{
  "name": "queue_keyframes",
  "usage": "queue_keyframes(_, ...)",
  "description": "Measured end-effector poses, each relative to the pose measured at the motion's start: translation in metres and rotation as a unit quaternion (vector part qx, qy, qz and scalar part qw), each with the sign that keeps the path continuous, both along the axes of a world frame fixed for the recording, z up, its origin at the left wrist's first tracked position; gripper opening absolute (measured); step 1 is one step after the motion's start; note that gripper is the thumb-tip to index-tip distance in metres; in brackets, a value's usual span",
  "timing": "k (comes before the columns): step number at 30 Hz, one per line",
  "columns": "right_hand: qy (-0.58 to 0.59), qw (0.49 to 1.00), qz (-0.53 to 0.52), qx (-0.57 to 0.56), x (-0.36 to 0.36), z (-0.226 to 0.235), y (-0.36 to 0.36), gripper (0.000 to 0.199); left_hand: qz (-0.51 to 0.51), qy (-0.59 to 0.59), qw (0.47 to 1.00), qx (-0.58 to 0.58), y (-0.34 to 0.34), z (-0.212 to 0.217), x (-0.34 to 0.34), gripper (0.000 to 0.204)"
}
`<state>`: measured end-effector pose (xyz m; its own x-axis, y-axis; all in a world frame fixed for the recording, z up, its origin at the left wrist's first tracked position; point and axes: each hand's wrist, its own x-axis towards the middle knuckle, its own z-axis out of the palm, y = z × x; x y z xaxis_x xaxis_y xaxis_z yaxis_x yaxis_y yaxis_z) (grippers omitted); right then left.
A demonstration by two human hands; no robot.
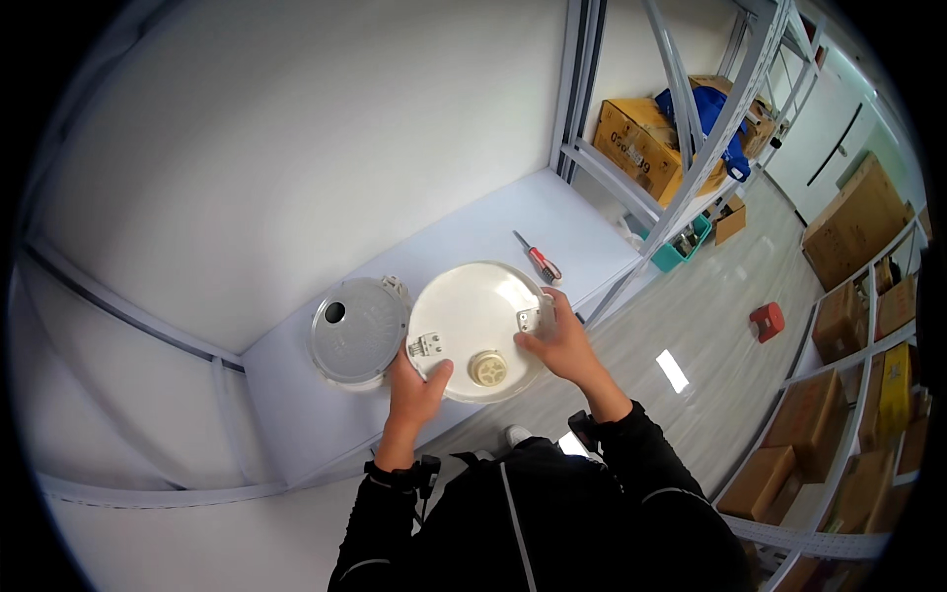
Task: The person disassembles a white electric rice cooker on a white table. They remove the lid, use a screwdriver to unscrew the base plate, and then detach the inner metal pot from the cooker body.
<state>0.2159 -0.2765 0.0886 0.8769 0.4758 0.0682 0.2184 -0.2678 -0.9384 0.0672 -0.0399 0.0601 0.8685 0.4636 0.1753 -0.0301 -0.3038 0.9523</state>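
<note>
Gripping the near rim of a round white lid (473, 311), the left hand (414, 380) has its thumb laid on top of the lid and its other fingers tucked under the edge, closed on it. Right hand (562, 340) holds the opposite, right-hand edge, fingers curled over the rim beside a small metal latch piece (528, 319), also clasped on the lid. Lid sits face-up between the 2 hands, at the front edge of a white shelf surface (493, 222), partly overhanging it toward the person. On the lid: a small metal hinge bracket (425, 344) just above the left thumb, and a round cream-coloured knob-like fitting (487, 368) near the front rim, between the hands. Touching or just beside the lid's left edge lies a second round part, a grey translucent disc (359, 329) with a dark hole near its upper left; flat on the shelf. Behind the lid, well apart from it, a screwdriver with a red handle (538, 259) lies on the shelf. Black sleeves cover both forearms, with a dark band at the left wrist (395, 476). Further out, right: metal racking with cardboard boxes (636, 148), a blue bag (710, 113), a teal crate (681, 252) low down, and a small red stool (767, 321) on the grey floor.
</note>
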Motion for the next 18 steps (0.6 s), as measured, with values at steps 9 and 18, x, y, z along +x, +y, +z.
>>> queue_keyframes(9,0.024,0.994,0.101,0.031,0.016,-0.009,-0.003,0.072,0.077,0.073,0.994,-0.016,-0.008,0.026,-0.02,0.06)
queue_keyframes(18,-0.004,0.991,0.11,-0.077,0.032,-0.034,-0.001,0.068,0.076,0.1,0.992,-0.03,0.0,-0.014,-0.007,0.056)
